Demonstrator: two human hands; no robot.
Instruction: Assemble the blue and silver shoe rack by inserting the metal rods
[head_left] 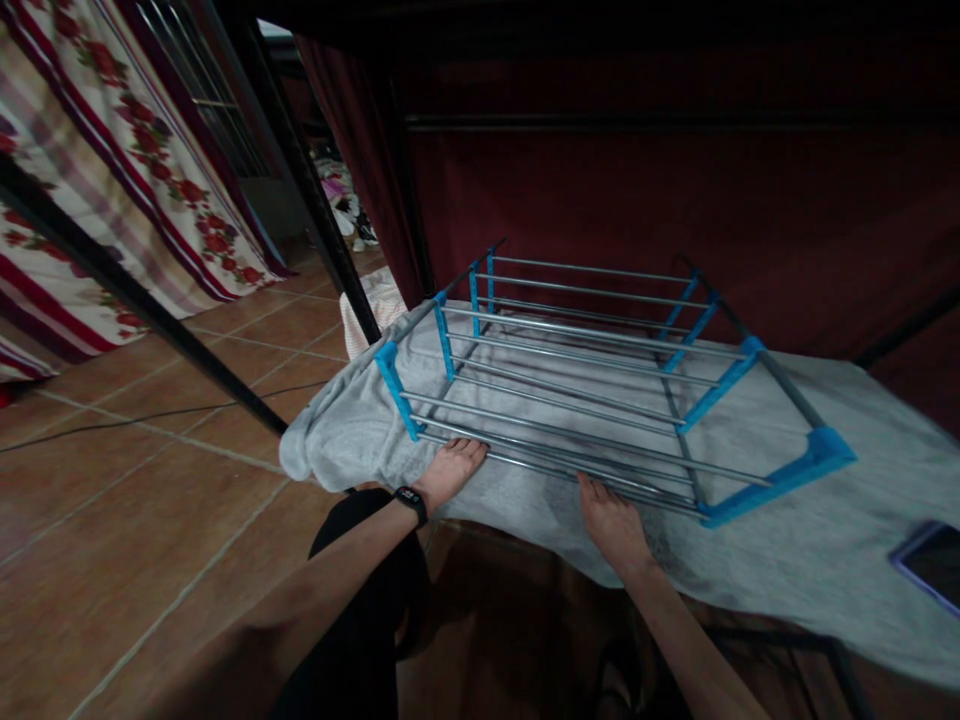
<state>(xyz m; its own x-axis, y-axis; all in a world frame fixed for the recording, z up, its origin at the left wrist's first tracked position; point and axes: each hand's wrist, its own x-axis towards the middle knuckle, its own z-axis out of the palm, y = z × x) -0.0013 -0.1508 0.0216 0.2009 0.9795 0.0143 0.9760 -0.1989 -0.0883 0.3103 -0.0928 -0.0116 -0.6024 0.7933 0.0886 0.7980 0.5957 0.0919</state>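
Note:
A shoe rack [585,370] of thin silver bars and blue plastic side brackets lies on its side on a grey blanket [787,530] spread over a low bed. My left hand [450,468], with a black band on the wrist, rests flat on the blanket, fingers stretched out and touching the rack's lowest bars. My right hand [611,520] reaches to the same lowest bars further right; its fingertips curl at the bars and I cannot tell if they grip.
A dark phone [930,565] lies on the blanket at the right edge. A black slanted bed-frame post [315,190] stands at the left. Brown floor tiles [150,500] spread left, with a floral curtain [112,170] behind and dark red cloth at the back.

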